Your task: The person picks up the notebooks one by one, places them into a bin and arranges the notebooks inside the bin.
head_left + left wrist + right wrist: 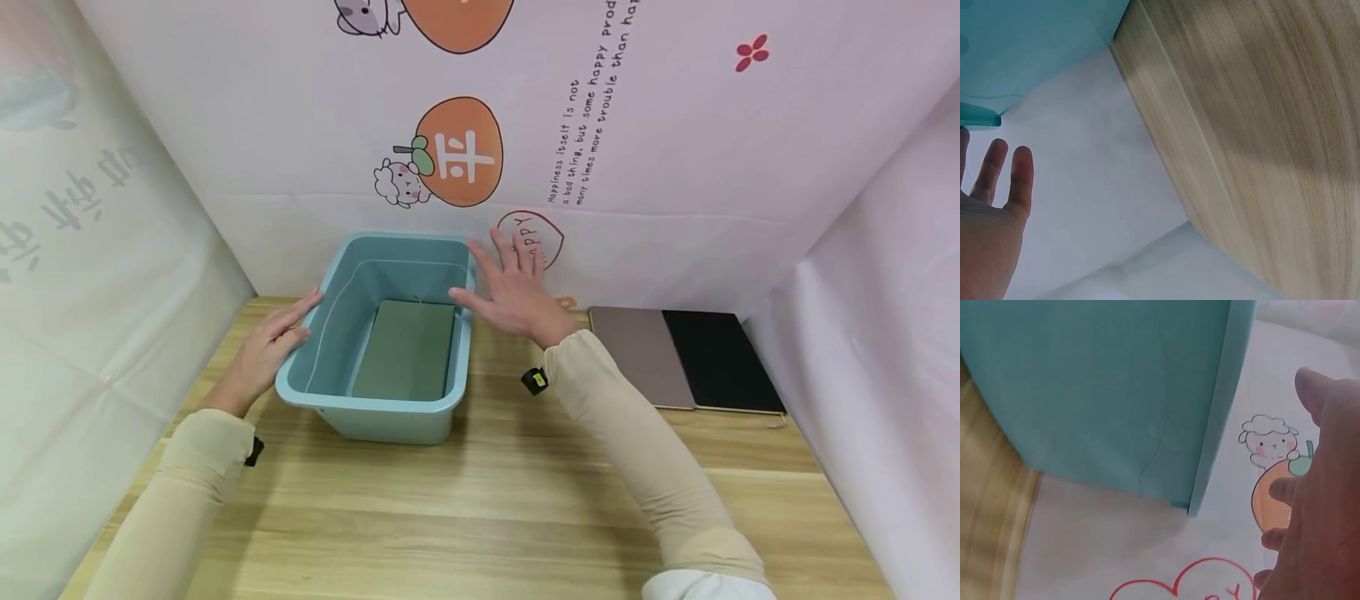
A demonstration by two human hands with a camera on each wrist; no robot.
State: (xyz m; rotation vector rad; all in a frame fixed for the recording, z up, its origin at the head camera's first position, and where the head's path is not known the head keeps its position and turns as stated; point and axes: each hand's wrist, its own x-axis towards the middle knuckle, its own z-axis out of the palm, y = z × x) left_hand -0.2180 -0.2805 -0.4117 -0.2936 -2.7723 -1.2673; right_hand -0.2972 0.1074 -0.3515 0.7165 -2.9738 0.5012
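A light blue plastic bin stands on the wooden table against the back cloth. Inside it lies a green notebook, flat on the bottom. My left hand is at the bin's left rim; in the left wrist view its visible fingers extend up towards the rim, fairly straight. Over by the right rim, my right hand is spread wide and holds nothing. The right wrist view shows this hand apart from the bin's side, though the head view cannot settle whether the thumb touches the rim.
To the right on the table lie a grey-brown notebook and a black notebook, side by side. Printed white cloth rises behind the table, and more cloth hangs at both sides.
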